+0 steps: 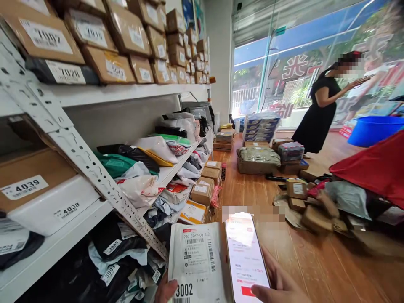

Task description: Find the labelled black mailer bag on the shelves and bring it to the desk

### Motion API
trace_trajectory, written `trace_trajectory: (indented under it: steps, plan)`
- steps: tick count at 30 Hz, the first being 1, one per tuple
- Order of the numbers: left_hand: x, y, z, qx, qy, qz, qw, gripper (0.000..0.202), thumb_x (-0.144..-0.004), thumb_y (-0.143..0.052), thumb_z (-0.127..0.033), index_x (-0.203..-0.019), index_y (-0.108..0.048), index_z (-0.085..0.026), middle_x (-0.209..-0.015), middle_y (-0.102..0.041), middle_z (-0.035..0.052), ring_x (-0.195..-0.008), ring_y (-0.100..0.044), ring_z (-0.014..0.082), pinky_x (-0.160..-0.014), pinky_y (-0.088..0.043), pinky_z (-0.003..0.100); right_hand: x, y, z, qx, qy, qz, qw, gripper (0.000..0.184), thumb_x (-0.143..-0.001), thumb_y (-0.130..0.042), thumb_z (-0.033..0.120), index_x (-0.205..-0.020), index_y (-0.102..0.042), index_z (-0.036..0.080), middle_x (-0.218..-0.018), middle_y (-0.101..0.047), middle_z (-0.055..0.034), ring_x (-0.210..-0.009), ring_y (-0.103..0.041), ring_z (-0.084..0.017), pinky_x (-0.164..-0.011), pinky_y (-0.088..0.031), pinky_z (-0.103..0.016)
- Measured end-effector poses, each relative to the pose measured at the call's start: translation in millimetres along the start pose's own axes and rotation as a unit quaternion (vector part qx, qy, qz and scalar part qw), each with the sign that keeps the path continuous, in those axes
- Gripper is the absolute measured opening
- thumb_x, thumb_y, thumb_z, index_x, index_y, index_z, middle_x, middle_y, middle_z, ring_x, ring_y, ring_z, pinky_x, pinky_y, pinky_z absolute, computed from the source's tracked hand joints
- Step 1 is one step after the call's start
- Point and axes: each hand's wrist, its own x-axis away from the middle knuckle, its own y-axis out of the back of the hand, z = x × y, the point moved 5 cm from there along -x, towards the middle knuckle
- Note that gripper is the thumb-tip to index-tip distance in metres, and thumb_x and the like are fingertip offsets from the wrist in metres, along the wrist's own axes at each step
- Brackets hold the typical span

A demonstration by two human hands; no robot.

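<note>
My left hand [166,288], partly cut off by the bottom edge, grips a white mailing bag [192,261] by its lower left side, thumb on top. Its printed label bears barcodes and a large 3002. Close against the bag's right side is a smartphone [244,256] with a lit screen showing text and a red button. My right hand [276,280] holds the phone from the right, its thumb over the lower screen near the red button. The fingers behind the bag and the phone are hidden.
On the left, a white metal shelf [132,90] carries labelled cartons [132,33] above and soft parcels [151,153] below. More boxes [202,191] line the floor beside it. A parcel pile [322,210] lies right, near a red cloth [372,164]. Beyond stand a person [322,105] and a blue tub [372,131].
</note>
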Motion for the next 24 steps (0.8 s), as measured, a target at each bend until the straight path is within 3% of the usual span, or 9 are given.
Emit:
trace_trajectory:
  steps: [3, 6, 9, 11, 13, 15, 24]
  plan:
    - [6.0, -30.8, 4.8, -0.001, 0.108, 0.053, 0.993, 0.026, -0.021, -0.074, -0.01, -0.041, -0.061, -0.019, -0.046, -0.065, 0.0049, -0.072, -0.066, 0.0386, -0.068, -0.054, 0.044, 26.1, 0.6, 20.5, 0.015, 0.037, -0.015, 0.999, 0.118, -0.059, -0.08, 0.031, -0.143, 0.002, 0.033, -0.134, -0.055, -0.0074, -0.119, -0.053, -0.029, -0.089, -0.049, -0.037]
    - [18.7, -53.7, 10.2, 0.022, 0.078, 0.077, 0.994, 0.022, -0.025, -0.074, -0.013, -0.041, -0.06, -0.021, -0.045, -0.064, 0.0036, -0.072, -0.066, 0.0375, -0.068, -0.054, 0.044, 45.8, -2.1, 31.9, 0.022, 0.062, -0.023, 0.998, 0.121, -0.057, -0.082, 0.032, -0.143, 0.003, 0.03, -0.126, -0.061, -0.0081, -0.116, -0.056, -0.026, -0.092, -0.047, -0.035]
    - [41.1, -69.6, 17.0, 0.056, 0.009, 0.106, 0.993, 0.022, -0.039, -0.073, -0.025, -0.06, -0.07, -0.021, -0.06, -0.07, 0.0059, -0.083, -0.065, 0.0383, -0.077, -0.052, 0.048, 59.5, -9.1, 36.8, 0.025, 0.091, -0.018, 0.995, 0.122, -0.057, -0.081, 0.03, -0.143, 0.005, 0.028, -0.124, -0.062, -0.0094, -0.113, -0.057, -0.026, -0.091, -0.047, -0.036]
    - [55.9, -75.6, 20.5, 0.063, 0.009, 0.118, 0.991, 0.04, -0.046, -0.07, -0.025, -0.085, -0.072, -0.02, -0.069, -0.073, 0.006, -0.086, -0.066, 0.0368, -0.083, -0.05, 0.047, 65.3, -14.6, 35.4, 0.02, 0.109, -0.01, 0.994, 0.121, -0.057, -0.081, 0.03, -0.143, 0.004, 0.029, -0.125, -0.061, -0.0096, -0.114, -0.057, -0.027, -0.092, -0.047, -0.038]
    - [65.5, -77.6, 20.1, 0.069, 0.032, 0.113, 0.991, 0.061, -0.052, -0.068, -0.025, -0.113, -0.062, -0.022, -0.074, -0.074, 0.0047, -0.086, -0.066, 0.0342, -0.086, -0.049, 0.044, 68.4, -19.6, 30.7, 0.014, 0.128, -0.004, 0.992, 0.116, -0.058, -0.081, 0.028, -0.143, -0.002, 0.031, -0.129, -0.059, -0.0091, -0.117, -0.054, -0.028, -0.093, -0.046, -0.039]
    - [69.2, -77.7, 14.7, 0.072, 0.051, 0.114, 0.99, 0.074, -0.057, -0.066, -0.027, -0.128, -0.049, -0.024, -0.079, -0.074, 0.0043, -0.088, -0.066, 0.0337, -0.087, -0.05, 0.045, 69.7, -25.3, 24.8, 0.013, 0.151, -0.002, 0.989, 0.11, -0.058, -0.081, 0.028, -0.142, -0.011, 0.031, -0.132, -0.056, -0.0091, -0.12, -0.051, -0.029, -0.094, -0.045, -0.04]
    - [56.0, -52.7, -29.6, 0.019, 0.014, 0.195, 0.981, 0.068, -0.059, -0.065, -0.014, -0.125, -0.054, -0.024, -0.078, -0.074, 0.003, -0.1, -0.061, 0.0369, -0.089, -0.048, 0.052, 69.2, -76.0, 0.8, 0.001, 0.205, 0.021, 0.979, 0.096, -0.062, -0.079, 0.017, -0.139, -0.023, 0.031, -0.139, -0.048, -0.0108, -0.125, -0.046, -0.03, -0.095, -0.045, -0.044]
